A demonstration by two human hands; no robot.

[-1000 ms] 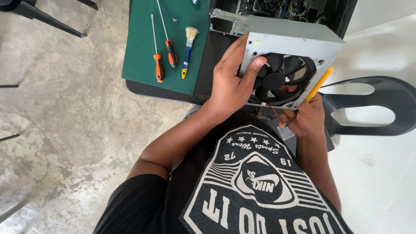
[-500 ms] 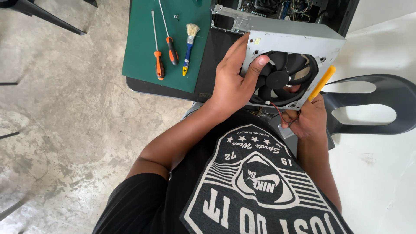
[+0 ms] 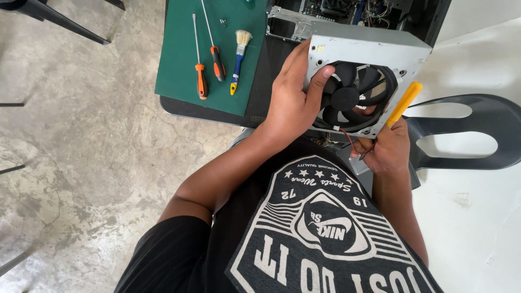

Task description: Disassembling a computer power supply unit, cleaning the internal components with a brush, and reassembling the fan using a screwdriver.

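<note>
Head view, looking down at seated work. Left hand [image 3: 290, 103] clasped around near edge of grey metal power supply unit [image 3: 369, 51], thumb laid across rim of black fan [image 3: 355, 95], fingers wrapped behind casing. Unit held in air above lap, fan face tilted toward wearer, just beyond edge of worktop [image 3: 179, 108]. Right hand [image 3: 386, 149] closed on yellow-handled tool [image 3: 404, 103], handle rising beside lower right corner of unit; tip hidden. Thin red and black wires [image 3: 350, 140] trailing from fan toward right hand.

Handling, as judged: sheet-metal box rigid and probably fairly heavy for its size; edges likely sharp; best held by flat sides and corners, not by fan blades or wires, both fragile.

Count: one power supply unit, one fan, one yellow-handled tool. On green mat [image 3: 179, 59]: two orange-handled screwdrivers [image 3: 201, 81], one small brush [image 3: 239, 54] with blue and yellow handle. One open computer case [image 3: 347, 11] behind. One black chair [image 3: 477, 130] at right.
</note>
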